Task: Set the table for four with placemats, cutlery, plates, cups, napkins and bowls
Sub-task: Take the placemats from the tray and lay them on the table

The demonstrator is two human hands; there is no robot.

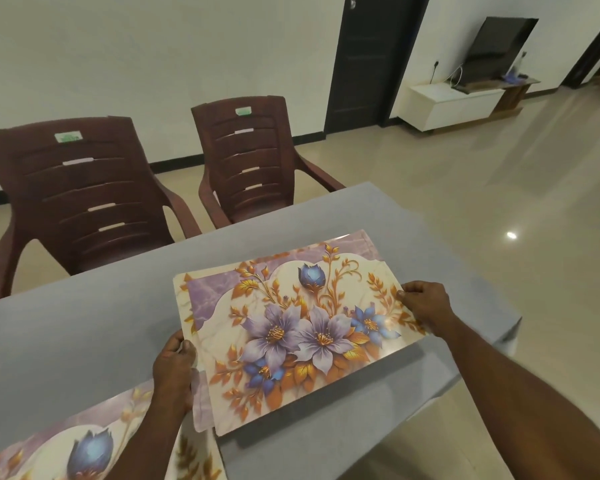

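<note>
The left hand (172, 370) and right hand (425, 304) each pinch opposite short edges of the placemat stack (298, 327). The mats appear thin, light, flexible and glossy; an edge grip suits them.

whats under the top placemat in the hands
Under the top placemat, edges of more placemats peek out at its far and left sides. Their number is hidden, as is the grey table beneath.

A stack of placemats (302, 327) lies on the bench (84, 317) between both hands' fingers (411, 292) (edges offset); another placemat (84, 441) lies left, two chairs (84, 195) beyond.
</note>
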